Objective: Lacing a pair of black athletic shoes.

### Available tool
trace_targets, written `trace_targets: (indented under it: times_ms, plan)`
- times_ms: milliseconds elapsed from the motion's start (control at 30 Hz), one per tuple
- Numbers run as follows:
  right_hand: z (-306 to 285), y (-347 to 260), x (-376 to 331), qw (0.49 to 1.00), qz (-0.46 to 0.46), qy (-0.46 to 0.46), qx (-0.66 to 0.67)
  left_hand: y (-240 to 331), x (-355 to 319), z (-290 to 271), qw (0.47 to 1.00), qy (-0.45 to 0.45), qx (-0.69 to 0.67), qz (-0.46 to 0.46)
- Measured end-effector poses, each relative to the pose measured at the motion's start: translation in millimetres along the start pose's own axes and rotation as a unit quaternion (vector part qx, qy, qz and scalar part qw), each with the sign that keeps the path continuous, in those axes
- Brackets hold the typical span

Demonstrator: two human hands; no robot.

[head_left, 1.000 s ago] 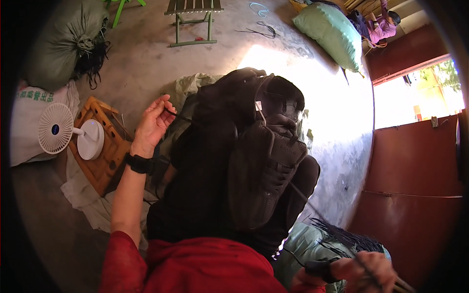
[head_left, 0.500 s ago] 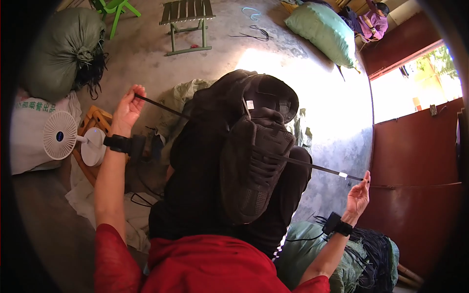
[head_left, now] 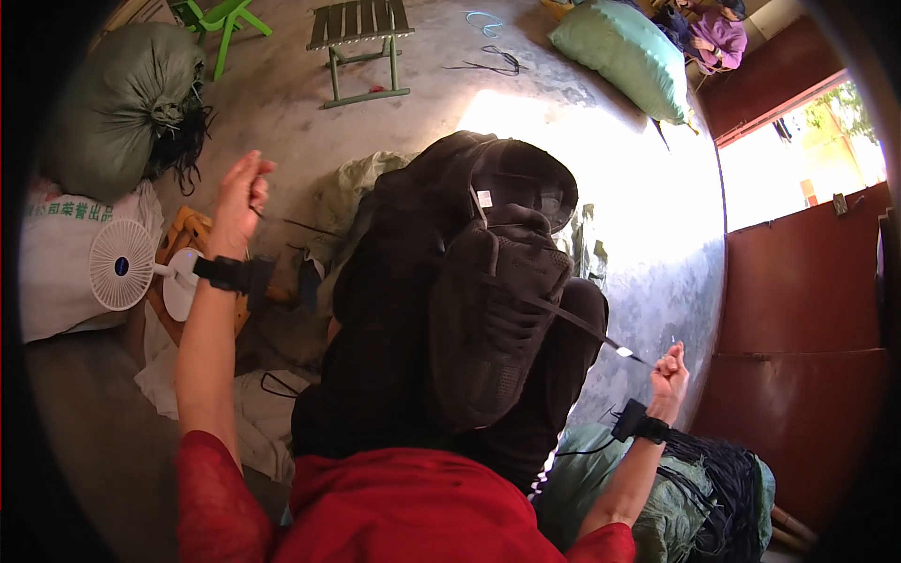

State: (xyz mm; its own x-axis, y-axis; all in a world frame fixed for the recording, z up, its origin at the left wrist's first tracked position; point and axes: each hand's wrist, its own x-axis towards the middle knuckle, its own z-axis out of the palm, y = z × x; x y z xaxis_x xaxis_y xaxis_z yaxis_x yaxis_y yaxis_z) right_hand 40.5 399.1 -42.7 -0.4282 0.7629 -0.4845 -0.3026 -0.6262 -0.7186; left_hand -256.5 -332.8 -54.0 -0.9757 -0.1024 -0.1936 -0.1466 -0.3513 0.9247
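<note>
Left hand (head_left: pixel 240 202), right hand (head_left: pixel 669 375) each grasping one end of black lace (head_left: pixel 584 326); dark shoe (head_left: pixel 483 366) on lap (head_left: pixel 366 394), toe toward red shirt (head_left: pixel 404 507)

We were in what looked like a makeshift workshop: around us, stuffed sacks (head_left: pixel 117 108) lay on a concrete floor (head_left: pixel 267 117), bundled dark cords (head_left: pixel 737 497) rested over a green bag (head_left: pixel 572 474), and a slatted stool (head_left: pixel 359 23) stood ahead. We had a black shoe (head_left: pixel 496 338) before us, and another person (head_left: pixel 721 42) in purple was farther off.
</note>
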Motion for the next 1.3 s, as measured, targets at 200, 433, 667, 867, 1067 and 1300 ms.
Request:
trace_targets:
  times_ms: [200,433,667,867,1067,1300]
  plan:
    - [129.9,75.8,-169.5,0.789,-0.222,-0.331,-0.468,12.8,-105.0,179.4,0.963,-0.178,0.180,0.093]
    - [160.4,107.6,-224.2,0.714,-0.180,-0.408,-0.540,-3.9,-170.1,234.4,0.857,-0.215,0.346,0.317]
    - [161.8,111.7,-225.8,0.736,-0.221,-0.369,-0.522,1.5,-175.1,226.9,0.886,-0.251,0.339,0.193]
    - [166.6,118.9,-214.4,0.690,-0.276,-0.372,-0.557,-3.9,-179.6,222.5,0.887,-0.248,0.321,0.221]
    - [180.6,113.3,-226.2,0.590,-0.359,-0.363,-0.625,-5.2,-182.9,221.4,0.929,-0.217,0.266,0.140]
    - [181.9,130.0,-226.4,0.435,-0.504,-0.369,-0.649,-7.1,-174.9,225.3,0.907,-0.169,0.297,0.246]
